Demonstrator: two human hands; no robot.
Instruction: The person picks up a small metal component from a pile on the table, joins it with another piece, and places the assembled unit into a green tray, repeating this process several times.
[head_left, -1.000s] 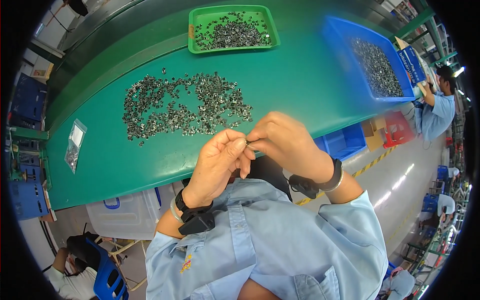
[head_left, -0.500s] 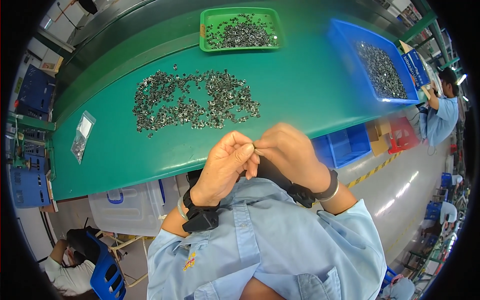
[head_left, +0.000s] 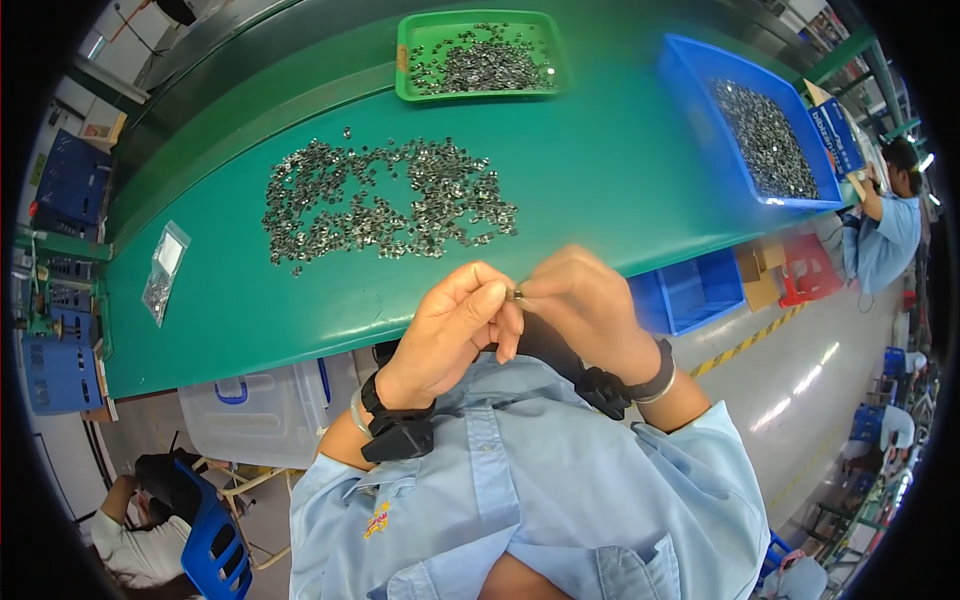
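My left hand [head_left: 455, 325] and my right hand [head_left: 585, 305] meet close to my chest, just in front of the green table's near edge [head_left: 300, 330]. Their fingertips pinch one small metal part [head_left: 516, 294] between them. Both wrists wear dark bands. On the table beyond my hands lies a wide scatter of small metal parts [head_left: 385, 205]. My light blue shirt fills the lower part of the view.
A green tray [head_left: 482, 55] of metal parts sits at the table's far side. A blue bin [head_left: 755, 135] with more parts stands at the right. A small clear bag [head_left: 163, 270] lies at the left. Blue crates sit under the table. Another person works at the far right.
The view has shifted a little, so the table sits lower and more to the right. My hands stay together at the same spot, still working the small part.
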